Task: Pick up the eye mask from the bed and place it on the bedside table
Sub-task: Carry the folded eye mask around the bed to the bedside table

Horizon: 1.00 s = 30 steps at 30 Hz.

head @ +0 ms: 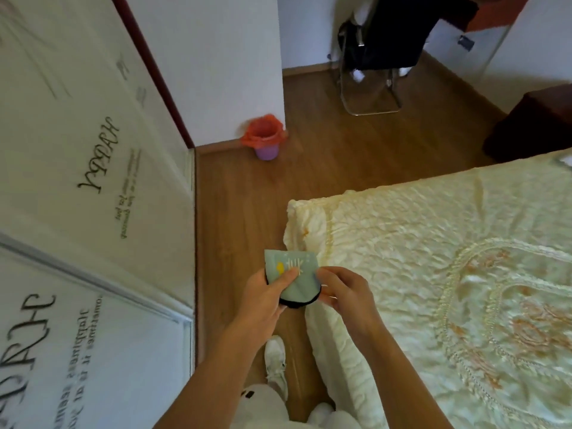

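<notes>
Both hands on the eye mask (292, 278) rn: left hand (266, 297) thumb pinches its front, right hand (343, 292) grips its right edge, just off the bed (433, 274) corner.

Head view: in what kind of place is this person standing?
Most likely a home bedroom. A bed with a cream embroidered cover fills the right side, a small lined waste bin stands on the wood floor, and both hands hold an eye mask.

Soft, even daylight is recorded; shadows are faint. Strong wide-angle bending is seen at the edges. The white lettered wardrobe door (77, 187) and purple orange-lined waste bin (265, 138) are motion-blurred.
</notes>
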Available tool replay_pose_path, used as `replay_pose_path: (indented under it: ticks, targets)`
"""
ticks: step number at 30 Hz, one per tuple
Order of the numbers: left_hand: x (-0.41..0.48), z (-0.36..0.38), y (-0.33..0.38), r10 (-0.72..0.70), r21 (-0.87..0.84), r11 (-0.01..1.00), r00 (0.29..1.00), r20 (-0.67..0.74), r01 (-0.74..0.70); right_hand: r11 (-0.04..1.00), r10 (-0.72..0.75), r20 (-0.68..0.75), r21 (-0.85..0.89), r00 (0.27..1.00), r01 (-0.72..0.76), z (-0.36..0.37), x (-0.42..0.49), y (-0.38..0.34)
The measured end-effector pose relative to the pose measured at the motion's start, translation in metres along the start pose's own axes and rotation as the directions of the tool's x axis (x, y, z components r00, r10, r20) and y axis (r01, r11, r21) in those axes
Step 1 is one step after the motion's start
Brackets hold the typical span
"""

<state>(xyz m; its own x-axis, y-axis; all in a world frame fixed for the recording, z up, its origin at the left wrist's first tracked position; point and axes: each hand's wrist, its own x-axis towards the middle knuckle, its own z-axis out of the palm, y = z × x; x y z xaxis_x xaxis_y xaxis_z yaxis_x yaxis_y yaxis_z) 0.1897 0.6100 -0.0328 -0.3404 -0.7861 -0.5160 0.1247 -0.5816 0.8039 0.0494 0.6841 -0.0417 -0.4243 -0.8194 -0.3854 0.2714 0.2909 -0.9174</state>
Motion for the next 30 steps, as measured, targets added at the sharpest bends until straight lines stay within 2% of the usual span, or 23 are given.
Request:
replay_pose_path:
  ticks: [11, 20, 30]
  targets:
    - [0.061, -0.082, 0.042, 0.055, -0.113, 0.991, 0.987, -0.150, -0.073, 0.995, 0.076, 0.187, -0.074, 0.979, -0.063, 0.095, 0.082, -0.004]
    - [0.198, -0.140, 0.137, 0.053, -0.168, 0.983, 0.985, -0.164, -0.081, 0.980, 0.073, 0.211, -0.196, 0.975, -0.031, 0.197, 0.220, -0.047]
    - [0.313, -0.168, 0.228, 0.051, -0.129, 0.989, 0.987, -0.153, -0.071, 0.988, 0.060, 0.183, -0.153, 0.981, -0.032, 0.269, 0.341, -0.096]
